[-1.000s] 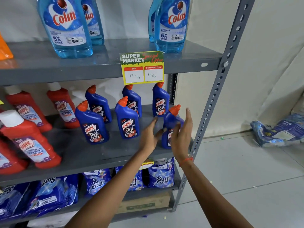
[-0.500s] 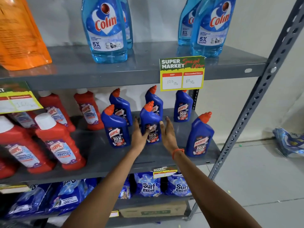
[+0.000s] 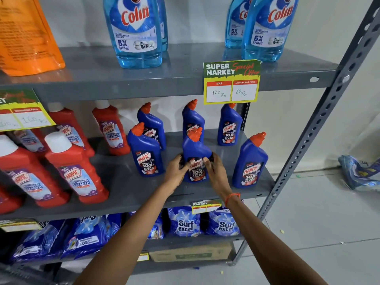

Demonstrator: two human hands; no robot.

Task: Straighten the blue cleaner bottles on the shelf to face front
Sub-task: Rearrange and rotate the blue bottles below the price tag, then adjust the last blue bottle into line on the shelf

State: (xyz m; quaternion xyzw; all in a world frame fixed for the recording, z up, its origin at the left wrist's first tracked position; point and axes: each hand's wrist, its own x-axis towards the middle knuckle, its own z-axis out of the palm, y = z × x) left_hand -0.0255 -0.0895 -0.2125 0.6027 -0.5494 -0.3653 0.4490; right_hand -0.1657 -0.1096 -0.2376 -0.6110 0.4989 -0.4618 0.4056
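Observation:
Several blue Harpic cleaner bottles with orange caps stand on the grey middle shelf (image 3: 127, 188). My left hand (image 3: 177, 171) and my right hand (image 3: 216, 171) clasp the front middle bottle (image 3: 195, 149) from both sides, with its label towards me. To its left stands a front bottle (image 3: 145, 153), and to its right another (image 3: 249, 161); both show their labels. Three more blue bottles (image 3: 229, 126) stand in the back row, partly hidden behind the front ones.
Red Harpic bathroom cleaner bottles (image 3: 76, 173) crowd the shelf's left half. Light blue Colin bottles (image 3: 135, 31) and an orange pouch (image 3: 26, 36) stand on the upper shelf. A price tag (image 3: 231, 82) hangs from its edge. Surf Excel packs (image 3: 185, 222) fill the shelf below. The grey upright (image 3: 320, 124) bounds the right.
Both hands left the right front bottle, moved left to the middle front bottle and closed on its sides. The camera view moved closer and to the left.

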